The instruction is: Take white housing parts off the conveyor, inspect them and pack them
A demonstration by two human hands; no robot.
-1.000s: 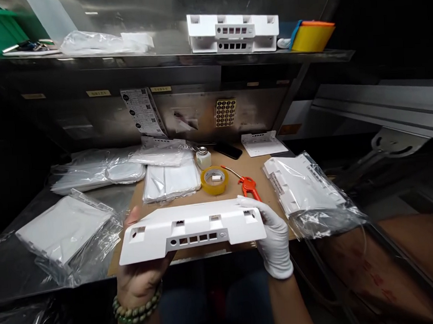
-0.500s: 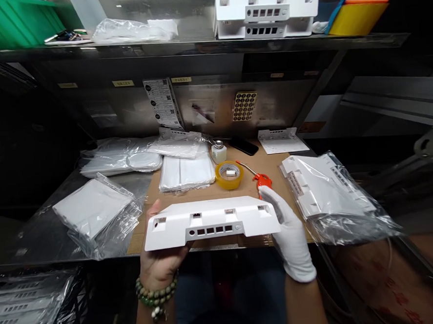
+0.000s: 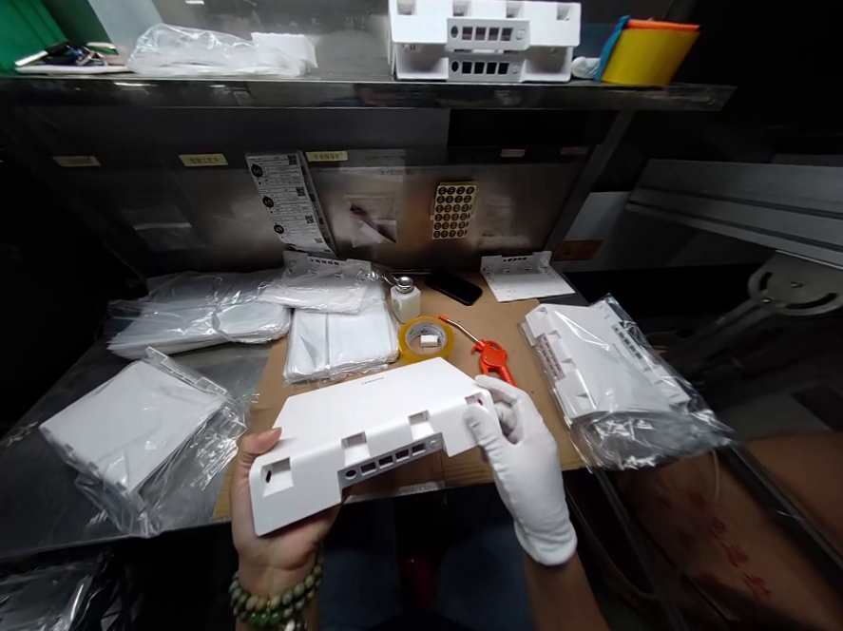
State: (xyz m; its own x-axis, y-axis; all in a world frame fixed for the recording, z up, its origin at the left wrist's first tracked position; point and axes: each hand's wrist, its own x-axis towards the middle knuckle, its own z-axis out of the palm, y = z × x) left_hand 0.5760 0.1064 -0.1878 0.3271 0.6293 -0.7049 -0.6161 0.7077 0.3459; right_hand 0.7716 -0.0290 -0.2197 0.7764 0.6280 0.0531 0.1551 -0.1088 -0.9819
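A white plastic router housing [image 3: 370, 409] is held up over the front edge of the bench, its row of port openings facing me and its left end tilted lower. My bare left hand [image 3: 280, 514], with a beaded bracelet at the wrist, is closed around its left end, thumb on top and fingers beneath. My right hand [image 3: 519, 452], in a white glove, grips the right end near a corner notch. Beyond the housing lie an orange-handled air blow gun [image 3: 492, 357], a roll of yellow tape [image 3: 410, 340] and a white pump bottle [image 3: 405, 299].
Bagged white housings lie at right [image 3: 602, 362] and left [image 3: 138, 418]. Clear plastic bags [image 3: 199, 310] and a stack of white sleeves [image 3: 341, 339] sit behind. A black phone [image 3: 454, 286] rests near the back panel. Overhead, a metal shelf [image 3: 351, 93] carries two stacked housings [image 3: 486, 35].
The housing has tipped and turned, so its top face now shows and its left end sits lower. My right hand has moved its grip onto the right corner. The view has shifted right.
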